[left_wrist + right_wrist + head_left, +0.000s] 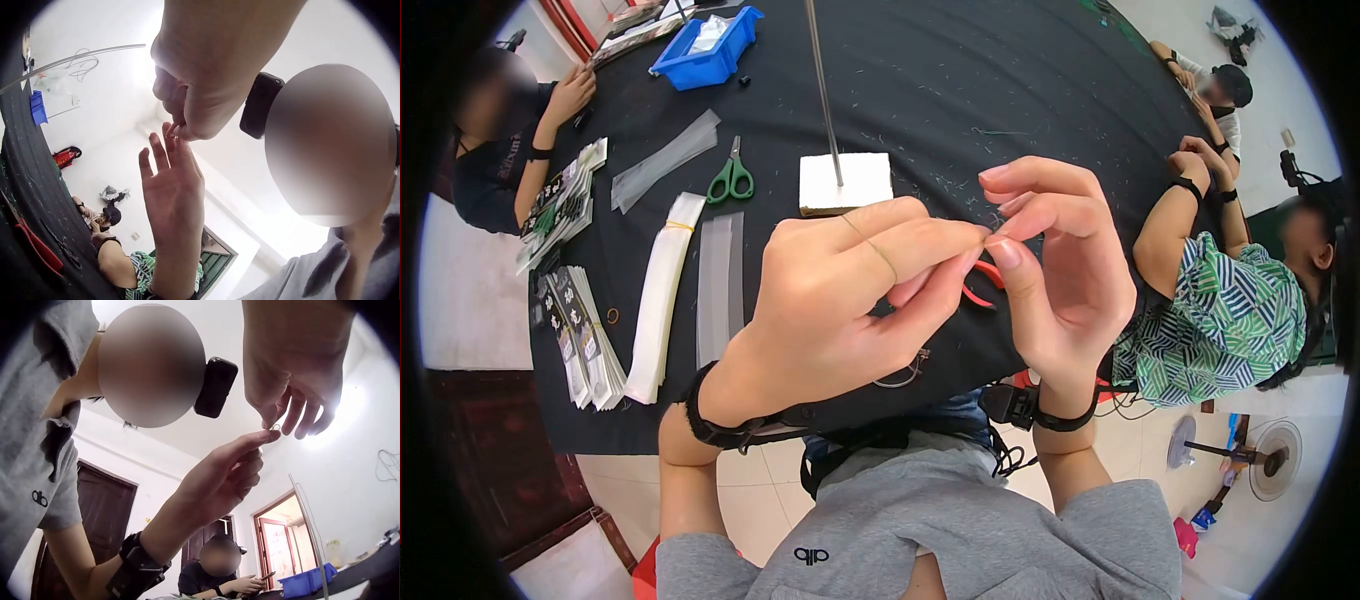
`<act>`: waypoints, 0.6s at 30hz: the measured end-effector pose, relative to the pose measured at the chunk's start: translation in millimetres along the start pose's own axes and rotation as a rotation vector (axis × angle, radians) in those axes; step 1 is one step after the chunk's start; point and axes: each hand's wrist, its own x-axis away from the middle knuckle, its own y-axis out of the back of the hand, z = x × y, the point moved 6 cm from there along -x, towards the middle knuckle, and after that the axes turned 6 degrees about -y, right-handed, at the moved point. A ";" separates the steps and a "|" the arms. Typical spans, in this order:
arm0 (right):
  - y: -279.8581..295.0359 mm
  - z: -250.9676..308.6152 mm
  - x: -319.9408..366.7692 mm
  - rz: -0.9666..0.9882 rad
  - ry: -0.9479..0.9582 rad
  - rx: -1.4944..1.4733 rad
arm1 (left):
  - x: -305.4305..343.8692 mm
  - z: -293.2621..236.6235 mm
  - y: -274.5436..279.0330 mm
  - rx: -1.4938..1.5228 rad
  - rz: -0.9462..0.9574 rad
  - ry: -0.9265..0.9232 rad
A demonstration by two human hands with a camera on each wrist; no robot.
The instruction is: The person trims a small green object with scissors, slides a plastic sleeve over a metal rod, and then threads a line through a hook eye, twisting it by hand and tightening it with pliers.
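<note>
Currently, a small wire loop (pixel 275 427) is pinched between thumb and fingertips of both the left hand (pixel 830 290) and the right hand (pixel 1075 265), which are brought together above the black tablecloth (pixel 930 110). The right hand's other fingers are held apart and bent. A thin band (pixel 869 243) is worn across the left fingers. Red-handled pliers (pixel 980 297) are partly hidden behind the hands. Beyond them, a metal rod (pixel 826 100) is stood in a white block (pixel 814 188). To the block's left, green-handled scissors (pixel 742 182) are laid near clear plastic strips (pixel 720 285) and a banded white bundle (pixel 662 310).
</note>
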 end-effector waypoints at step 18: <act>31.7 -47.5 40.2 0.169 -0.237 0.496 | 15.9 41.8 -4.1 0.399 -0.010 0.508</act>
